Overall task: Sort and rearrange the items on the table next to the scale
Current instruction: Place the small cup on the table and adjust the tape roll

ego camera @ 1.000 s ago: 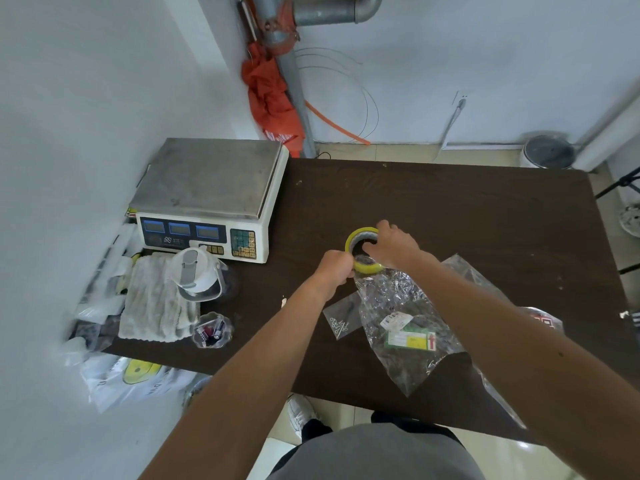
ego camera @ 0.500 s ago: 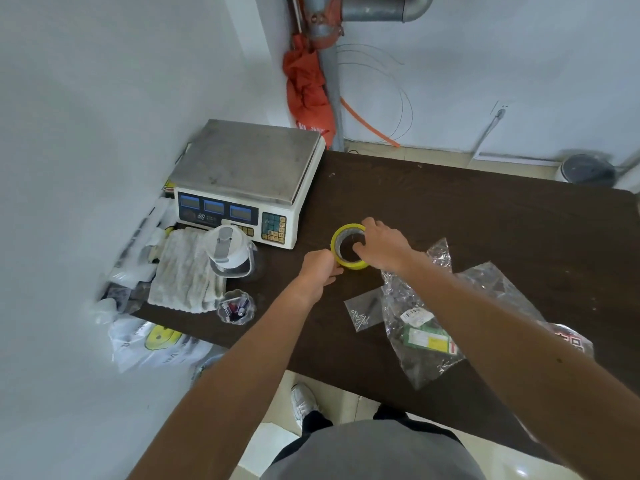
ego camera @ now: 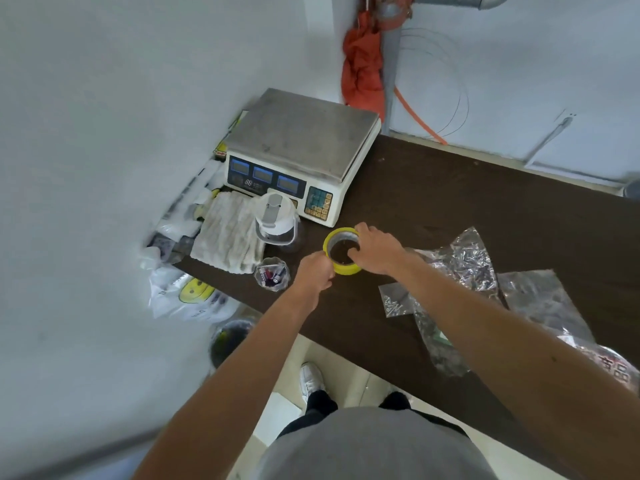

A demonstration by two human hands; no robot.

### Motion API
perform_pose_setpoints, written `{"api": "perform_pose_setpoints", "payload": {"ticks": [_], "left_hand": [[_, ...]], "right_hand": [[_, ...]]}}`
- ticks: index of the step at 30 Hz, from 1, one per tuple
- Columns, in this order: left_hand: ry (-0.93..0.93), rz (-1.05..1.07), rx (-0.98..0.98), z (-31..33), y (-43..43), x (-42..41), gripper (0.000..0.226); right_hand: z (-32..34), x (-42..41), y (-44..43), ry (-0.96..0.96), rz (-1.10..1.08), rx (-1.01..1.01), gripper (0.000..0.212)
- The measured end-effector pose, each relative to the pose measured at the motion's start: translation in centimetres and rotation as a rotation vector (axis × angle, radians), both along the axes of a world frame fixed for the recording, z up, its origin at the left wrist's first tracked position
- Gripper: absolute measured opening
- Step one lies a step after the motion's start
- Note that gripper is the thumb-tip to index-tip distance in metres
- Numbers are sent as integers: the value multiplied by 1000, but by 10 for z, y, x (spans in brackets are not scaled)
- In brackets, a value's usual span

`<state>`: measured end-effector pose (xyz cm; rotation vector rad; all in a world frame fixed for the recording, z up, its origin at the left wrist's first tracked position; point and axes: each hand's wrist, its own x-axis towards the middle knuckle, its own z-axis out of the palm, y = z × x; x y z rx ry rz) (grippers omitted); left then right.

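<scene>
placing the yellow tape roll (ego camera: 347, 269) beside the scale (ego camera: 301, 147) is judged the step in hand. the roll is gripped by the right hand (ego camera: 375, 249), thumb inside its core, and seemingly pinched at its near rim by the left hand (ego camera: 313, 271), low over the table (ego camera: 450, 202), just before the scale's keypad. whether it rests there cannot be told. next, a flat set-down and release are called for.

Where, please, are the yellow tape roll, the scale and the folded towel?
yellow tape roll (ego camera: 347, 269), head view, its near outer wall.
scale (ego camera: 301, 133), head view, middle of the steel platter.
folded towel (ego camera: 228, 233), head view, centre of the cloth.
</scene>
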<state>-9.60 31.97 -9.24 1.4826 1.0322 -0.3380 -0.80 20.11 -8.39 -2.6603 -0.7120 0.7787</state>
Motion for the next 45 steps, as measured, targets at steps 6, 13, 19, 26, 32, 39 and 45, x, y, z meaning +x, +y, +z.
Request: {"api": "perform_pose_setpoints", "payload": {"ticks": [6,13,19,26,32,39,45], "left_hand": [[-25,13,16,1,20,-18,29],[-74,63,-74,4,29,-28,64],[-58,89,-118,6,23,-32,68],[-31,-116,171,4,1,-29,53],[134,-485,265,5,-20,-24,64],[48,-1002,331,8,-71,-16,38],[-93,-1121,534,-11,-95,-19,32]], "right_hand": [[-4,-11,21,96,41,17,63],[-5,-19,34,244,-94,99,73],[-6,-22,27,281,-118,118,70],[-5,-17,-1,236,-130,87,83],[-5,-32,-50,270,-177,41,72],[-14,-68,-87,313,-283,80,35],[-25,-80,-109,310,-361,221,22]]}}
